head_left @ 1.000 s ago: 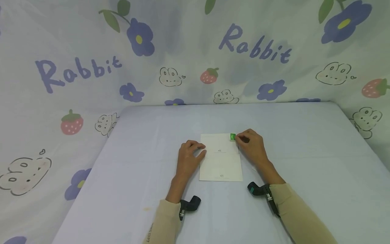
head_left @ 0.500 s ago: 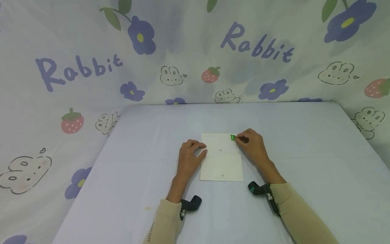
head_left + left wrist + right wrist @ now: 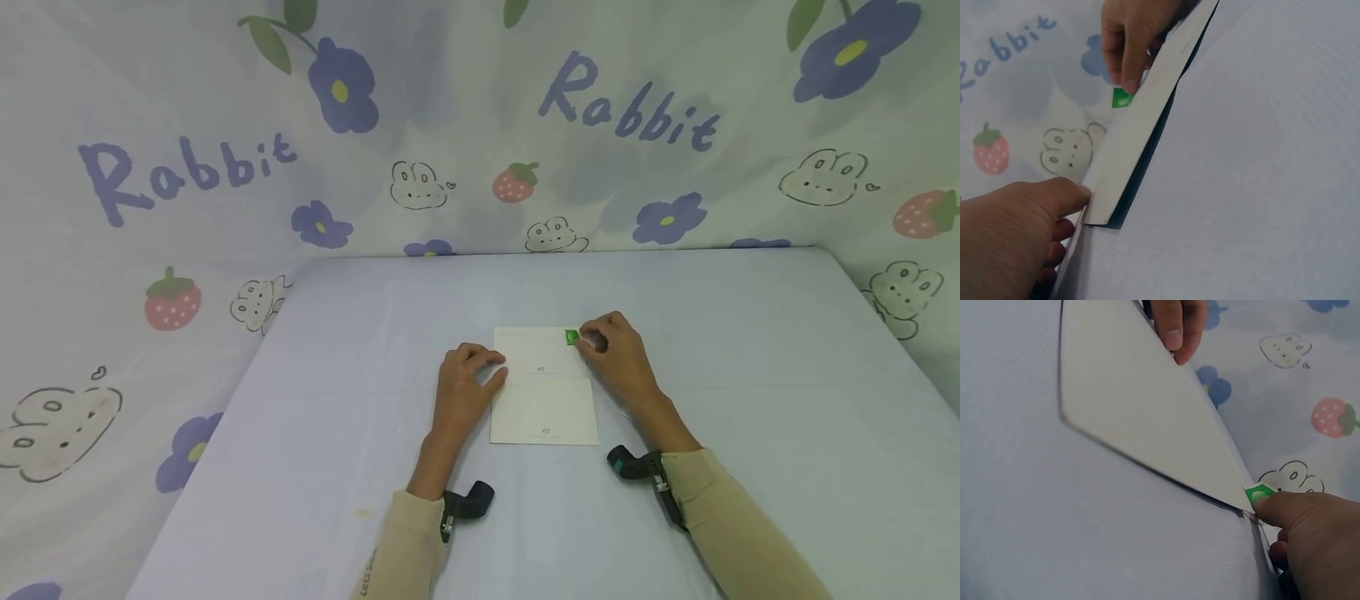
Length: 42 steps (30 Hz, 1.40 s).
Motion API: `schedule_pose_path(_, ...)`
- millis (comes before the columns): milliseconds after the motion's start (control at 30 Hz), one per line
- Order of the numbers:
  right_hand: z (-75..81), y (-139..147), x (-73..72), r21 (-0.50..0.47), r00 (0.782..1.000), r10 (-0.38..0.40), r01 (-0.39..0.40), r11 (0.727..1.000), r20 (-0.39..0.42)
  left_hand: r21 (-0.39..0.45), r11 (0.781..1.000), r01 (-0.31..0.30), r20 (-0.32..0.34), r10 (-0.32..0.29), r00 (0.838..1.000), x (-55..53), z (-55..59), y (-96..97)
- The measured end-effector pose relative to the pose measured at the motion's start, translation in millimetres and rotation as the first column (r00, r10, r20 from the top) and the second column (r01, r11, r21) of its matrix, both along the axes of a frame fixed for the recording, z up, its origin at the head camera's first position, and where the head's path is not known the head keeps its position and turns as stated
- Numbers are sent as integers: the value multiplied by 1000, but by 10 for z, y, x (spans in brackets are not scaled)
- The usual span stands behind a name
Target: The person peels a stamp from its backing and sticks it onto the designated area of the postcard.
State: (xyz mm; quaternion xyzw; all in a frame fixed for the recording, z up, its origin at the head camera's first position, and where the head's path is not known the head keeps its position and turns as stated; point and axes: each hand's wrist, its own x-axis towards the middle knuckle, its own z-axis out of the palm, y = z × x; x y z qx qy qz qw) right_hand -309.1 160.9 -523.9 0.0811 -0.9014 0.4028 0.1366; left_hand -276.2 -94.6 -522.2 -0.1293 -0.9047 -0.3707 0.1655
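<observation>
A cream card (image 3: pixel 543 408), folded across its middle, lies on the white table, with a small printed mark on each half. At its far right corner is a small green stamp-like sticker (image 3: pixel 572 337). My right hand (image 3: pixel 621 354) has thumb and index finger at that sticker; in the right wrist view the thumb covers part of the sticker (image 3: pixel 1259 492). Whether its underside lies flat on the card cannot be told. My left hand (image 3: pixel 467 390) rests at the card's left edge, thumb and index tips apart and touching it. The left thumb (image 3: pixel 1069 197) shows against the edge in the left wrist view.
The white tabletop (image 3: pixel 360 333) spreads around the card on every side. A curtain (image 3: pixel 465 108) printed with rabbits, flowers and strawberries rises behind and at both sides. Each wrist wears a black camera mount, one on the left (image 3: pixel 468 502) and one on the right (image 3: pixel 633 464).
The green sticker looked tilted half a second ago and now appears squarer on the card's corner. My right fingers have shifted slightly up and spread a little. The left hand holds its place.
</observation>
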Motion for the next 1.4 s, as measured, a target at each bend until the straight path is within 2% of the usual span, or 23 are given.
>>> schedule_pose_path(133,7,3,1,-38,993,-18,14,999,-115,2,1000,-1,-15,1,1000,-5,-6,2)
schedule_pose_path(233,27,1,5,-69,975,0,-15,998,-224,-1,1000,1,-23,-2,1000,-11,-8,0)
schedule_pose_path(367,18,-6,-4,-52,933,115,-140,989,-342,-3,1000,-3,-24,2,1000,-14,-13,-10)
schedule_pose_path(467,-5,-18,-4,-8,901,198,-218,976,-386,-1,1000,-4,-19,4,1000,-10,-16,-15)
schedule_pose_path(533,-17,-25,3,17,887,230,-244,970,-400,-4,1000,-6,-18,6,1000,-8,-18,-17)
schedule_pose_path(600,-25,-31,12,25,883,240,-252,968,-403,-4,1000,-6,-19,6,1000,-8,-20,-16)
schedule_pose_path(733,-36,-34,24,28,892,225,-233,972,-391,-7,1000,-4,-25,4,1000,-13,-31,-16)
schedule_pose_path(933,-42,-25,23,34,920,204,-205,978,-334,-7,1000,-5,-8,5,1000,-10,-27,1)
schedule_pose_path(1067,-36,-19,32,40,943,189,-185,982,-275,-4,1000,-4,1,4,1000,-7,-15,10)
schedule_pose_path(1233,-21,-18,49,56,973,168,-162,985,-156,-3,1000,0,0,0,1000,-2,-11,10)
schedule_pose_path(1400,-18,-23,42,86,980,178,-171,982,-88,-7,1000,1,-17,-1,1000,-4,-15,3)
